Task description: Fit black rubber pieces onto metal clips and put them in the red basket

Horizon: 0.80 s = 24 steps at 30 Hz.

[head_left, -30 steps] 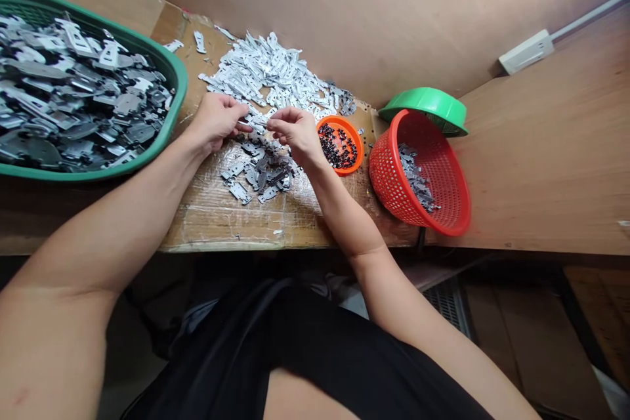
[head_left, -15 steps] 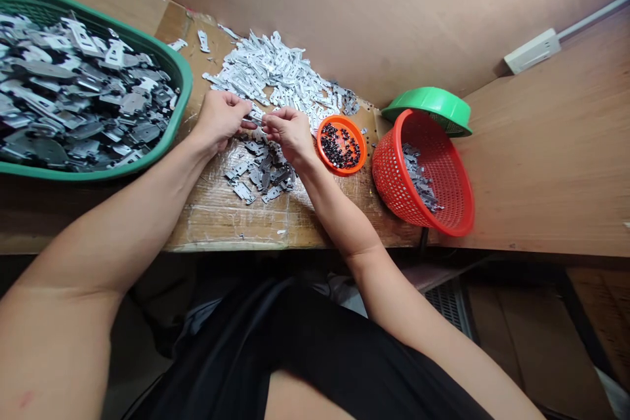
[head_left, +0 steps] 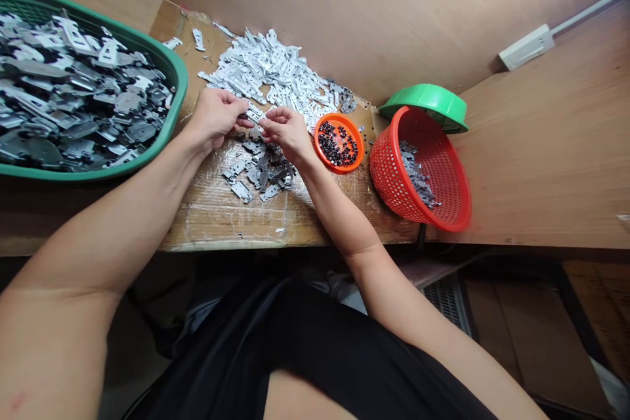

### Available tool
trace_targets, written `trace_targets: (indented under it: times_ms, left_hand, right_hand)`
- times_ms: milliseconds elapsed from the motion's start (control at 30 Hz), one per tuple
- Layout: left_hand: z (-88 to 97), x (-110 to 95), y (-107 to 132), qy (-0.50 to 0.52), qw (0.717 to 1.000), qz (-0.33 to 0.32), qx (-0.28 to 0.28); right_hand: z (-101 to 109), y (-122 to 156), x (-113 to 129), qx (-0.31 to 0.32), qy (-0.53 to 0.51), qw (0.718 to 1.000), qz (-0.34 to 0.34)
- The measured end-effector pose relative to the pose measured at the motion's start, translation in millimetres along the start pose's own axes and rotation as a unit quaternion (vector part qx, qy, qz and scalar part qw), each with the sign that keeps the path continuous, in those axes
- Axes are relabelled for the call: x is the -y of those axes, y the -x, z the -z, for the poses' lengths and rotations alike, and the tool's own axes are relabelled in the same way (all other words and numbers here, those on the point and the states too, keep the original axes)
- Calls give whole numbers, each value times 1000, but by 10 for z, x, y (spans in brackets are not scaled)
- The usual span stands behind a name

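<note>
Between my two hands is a small flat metal plate (head_left: 254, 113) with cut-outs, held just above the table. My left hand (head_left: 219, 117) is closed, its thumb and fingers pinching the plate's left end. My right hand (head_left: 286, 134) is closed at the plate's right end; whether a smaller part sits in its fingertips is hidden. Beneath the hands lies a loose pile of darker metal plates (head_left: 266, 174). Behind them spreads a heap of pale stamped metal pieces (head_left: 275, 65). An orange dish (head_left: 363, 147) of small black parts stands right of my right hand.
A large green basket (head_left: 181, 88) heaped with metal parts stands at the left. To the right, a red perforated basket (head_left: 394, 174) leans over with metal pieces inside, and a green basket (head_left: 433, 100) rests behind it. A wooden panel (head_left: 344, 6) bounds the back.
The metal plate between my hands now shows more of its flat face. My hands stay nearly in place, and the whole view has shifted slightly.
</note>
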State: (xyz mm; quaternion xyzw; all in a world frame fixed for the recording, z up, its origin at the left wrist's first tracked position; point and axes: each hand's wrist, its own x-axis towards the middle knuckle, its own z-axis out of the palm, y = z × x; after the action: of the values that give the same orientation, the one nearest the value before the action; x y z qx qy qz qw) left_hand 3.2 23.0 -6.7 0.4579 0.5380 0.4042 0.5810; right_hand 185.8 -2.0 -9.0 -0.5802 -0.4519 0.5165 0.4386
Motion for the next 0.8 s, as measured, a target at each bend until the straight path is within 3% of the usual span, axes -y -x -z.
trace_targets:
  times_ms: [233, 433, 800]
  left_hand:
    - [21, -8, 38, -3, 1000, 2, 28]
    - [-20, 72, -17, -37, 999, -24, 33]
    - [30, 24, 3, 30, 998, 9, 57]
  right_hand:
    - [142, -26, -12, 42, 36, 998, 0]
    - [145, 40, 65, 38, 68, 997, 28]
    - [153, 88, 121, 42, 84, 995, 44]
